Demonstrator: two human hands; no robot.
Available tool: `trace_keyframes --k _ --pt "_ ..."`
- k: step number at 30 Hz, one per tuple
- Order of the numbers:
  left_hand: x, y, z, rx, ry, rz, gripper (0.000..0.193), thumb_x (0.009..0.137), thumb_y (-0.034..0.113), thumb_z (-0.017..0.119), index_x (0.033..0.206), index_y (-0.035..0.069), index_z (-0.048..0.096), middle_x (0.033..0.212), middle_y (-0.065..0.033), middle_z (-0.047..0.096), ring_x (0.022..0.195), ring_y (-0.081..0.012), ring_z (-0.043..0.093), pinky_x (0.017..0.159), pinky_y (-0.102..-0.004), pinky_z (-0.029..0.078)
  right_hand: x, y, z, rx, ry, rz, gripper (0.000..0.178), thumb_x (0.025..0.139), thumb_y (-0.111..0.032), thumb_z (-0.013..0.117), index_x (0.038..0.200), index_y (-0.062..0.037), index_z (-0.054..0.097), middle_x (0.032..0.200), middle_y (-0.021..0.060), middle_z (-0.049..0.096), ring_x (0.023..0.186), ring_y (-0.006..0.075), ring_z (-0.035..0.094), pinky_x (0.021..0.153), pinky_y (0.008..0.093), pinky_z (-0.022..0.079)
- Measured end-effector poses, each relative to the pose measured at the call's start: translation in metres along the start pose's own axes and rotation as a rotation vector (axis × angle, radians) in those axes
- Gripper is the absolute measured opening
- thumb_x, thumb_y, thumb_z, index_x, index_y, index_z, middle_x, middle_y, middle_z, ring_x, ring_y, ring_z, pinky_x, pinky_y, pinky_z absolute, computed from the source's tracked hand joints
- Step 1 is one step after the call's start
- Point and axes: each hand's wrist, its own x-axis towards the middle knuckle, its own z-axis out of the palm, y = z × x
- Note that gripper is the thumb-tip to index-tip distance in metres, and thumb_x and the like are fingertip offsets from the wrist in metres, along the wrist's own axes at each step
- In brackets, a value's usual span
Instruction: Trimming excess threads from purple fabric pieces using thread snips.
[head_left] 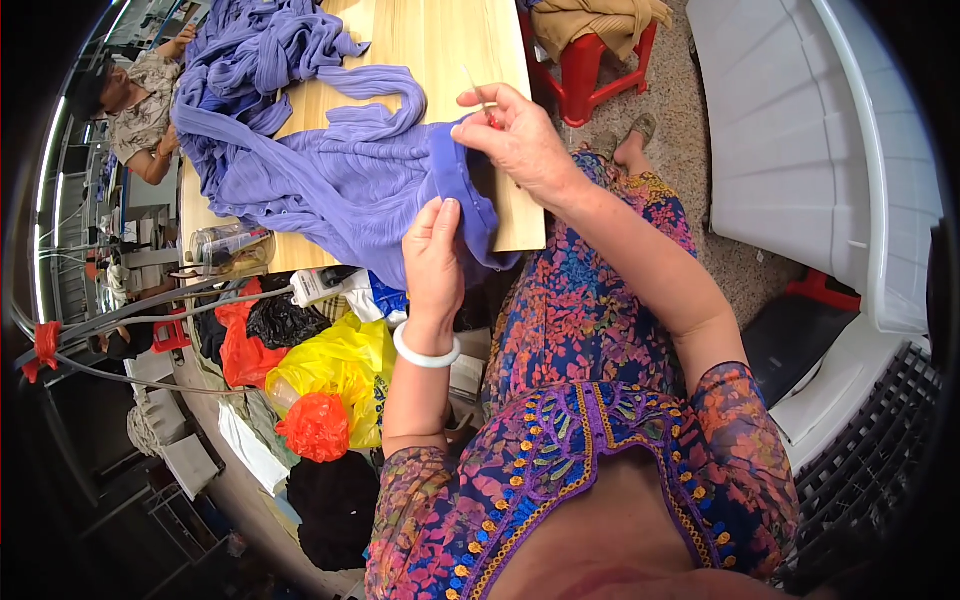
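Note:
A purple garment (370, 175) of thin crinkled fabric lies across the wooden table (400, 40), its smooth band (455, 170) at the table's right end. My left hand (437, 240) pinches the band's near part between thumb and fingers. My right hand (525, 145) is closed round a small tool (490, 112) with a red part and a thin metal point that sticks up past the fingers. The thumb and finger of that hand also meet the band's far end. Most of the tool is hidden inside the hand, so its exact kind does not show.
More purple fabric (260, 50) is heaped at the far left, near a glass jar (232, 248). A power strip (318, 285) hangs by the table edge above yellow (340, 365) and red plastic bags. Right stand a red stool (590, 75) and large pale bins (790, 130). Another person (145, 110) sits left.

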Motion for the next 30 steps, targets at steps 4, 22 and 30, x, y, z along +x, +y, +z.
trace_keyframes --k 4,22,30 --pt "0.001 0.018 -0.001 -0.212 -0.116 -0.124 0.018 0.089 0.014 0.044 0.095 0.000 0.053 0.086 -0.0103 0.061 0.074 -0.0177 0.060 0.068 -0.0283 0.049 0.002 0.006 -0.011 -0.118 0.010 -0.097 0.033 0.076 -0.014 0.063 0.101 0.0020 0.048 0.073 0.0000 0.053 0.066 0.0042 0.048 0.061 0.0183 0.040" --pt "0.012 0.012 0.005 -0.036 0.068 -0.093 0.014 0.089 0.016 0.046 0.095 0.005 0.052 0.078 0.0008 0.052 0.066 -0.0059 0.048 0.057 -0.0182 0.040 -0.025 0.015 -0.006 -0.172 -0.187 -0.029 0.035 0.075 -0.007 0.062 0.105 0.0007 0.044 0.073 -0.0023 0.049 0.069 0.0034 0.044 0.064 0.0185 0.038" --pt "-0.011 -0.026 0.003 0.460 0.169 0.261 0.016 0.084 0.010 0.055 0.096 0.000 0.052 0.077 0.0023 0.051 0.066 -0.0033 0.044 0.059 -0.0164 0.037 -0.016 0.010 0.006 -0.051 -0.057 -0.056 0.035 0.071 -0.008 0.065 0.100 0.0036 0.048 0.072 -0.0002 0.050 0.065 0.0035 0.044 0.060 0.0182 0.041"
